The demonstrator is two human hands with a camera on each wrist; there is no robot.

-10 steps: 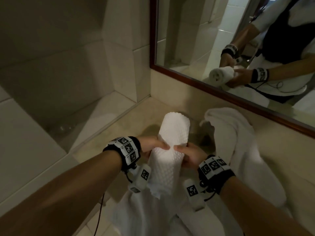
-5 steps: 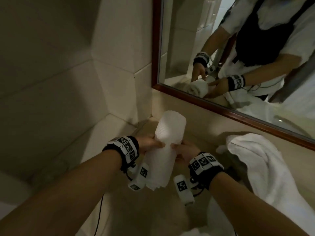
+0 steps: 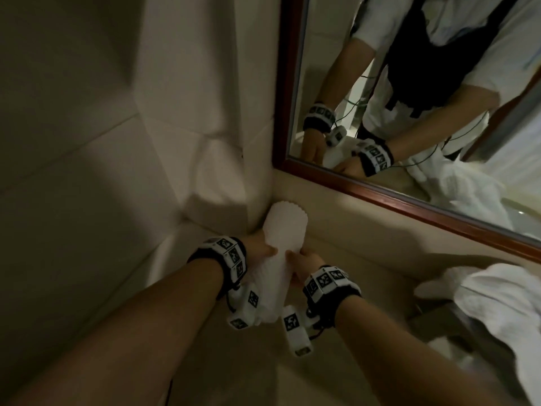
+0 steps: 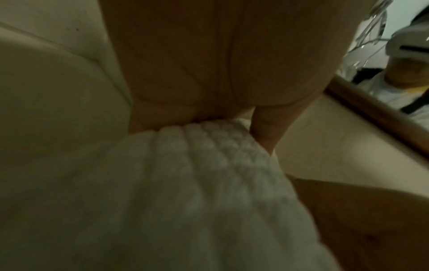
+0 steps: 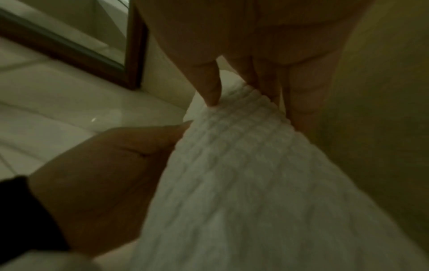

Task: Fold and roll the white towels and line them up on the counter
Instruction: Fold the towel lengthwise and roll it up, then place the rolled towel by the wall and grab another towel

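Observation:
A rolled white waffle towel [image 3: 281, 250] lies lengthwise between my two hands, its far end close to the wall corner under the mirror. My left hand [image 3: 260, 247] grips its left side and my right hand [image 3: 304, 265] grips its right side, thumbs on top. In the left wrist view the towel roll [image 4: 197, 183] fills the lower frame under my palm, my thumb curled against it. The right wrist view shows my fingers [image 5: 211, 86] pressed onto the roll [image 5: 243, 165], with my left hand [image 5: 104, 174] beside it. Whether the roll rests on the counter [image 3: 336, 247] I cannot tell.
A loose heap of white towels [image 3: 483, 303] lies on the counter at the right. A wood-framed mirror [image 3: 409, 197] runs along the back wall. Tiled walls [image 3: 190, 112] meet in a corner just beyond the roll. A tiled ledge [image 3: 164, 253] sits to the left.
Both hands have carried the rolled towel forward and left into the corner below the mirror, away from the heap of loose towels. The grip on both sides is unchanged.

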